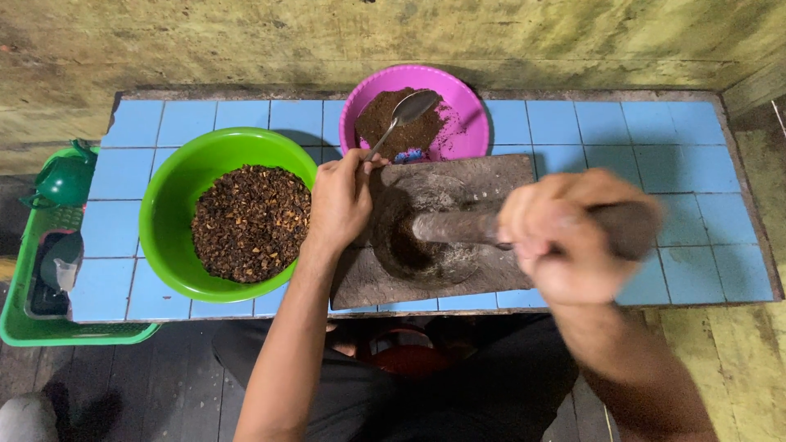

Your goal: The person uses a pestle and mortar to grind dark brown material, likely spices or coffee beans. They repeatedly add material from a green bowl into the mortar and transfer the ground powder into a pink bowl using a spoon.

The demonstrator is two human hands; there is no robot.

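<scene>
Blurred and closest to the lens, the right hand (565, 237) is clamped around the thick end of a stone pestle (458, 227). That pestle lies nearly level, pointing left, with its tip down in the hollow of a flat stone mortar (491, 176), so the working end sits just left of the fist. Dark ground matter clings to the hollow.

Left hand (338, 200) rests at the mortar's left edge, fingers pinched shut on the handle of a metal spoon (401, 119). From that grip the spoon slants up and away, its bowl hanging over the brown powder in a pink bowl (471, 106), which stands just behind the mortar.

Just left of this hand stands a green bowl (172, 196) holding coarse dark brown pieces, its rim close to the wrist. All of it sits on a bench (688, 155) tiled in light blue. At the far left, off the bench, a green crate (24, 319) carries a green jug (61, 176).
</scene>
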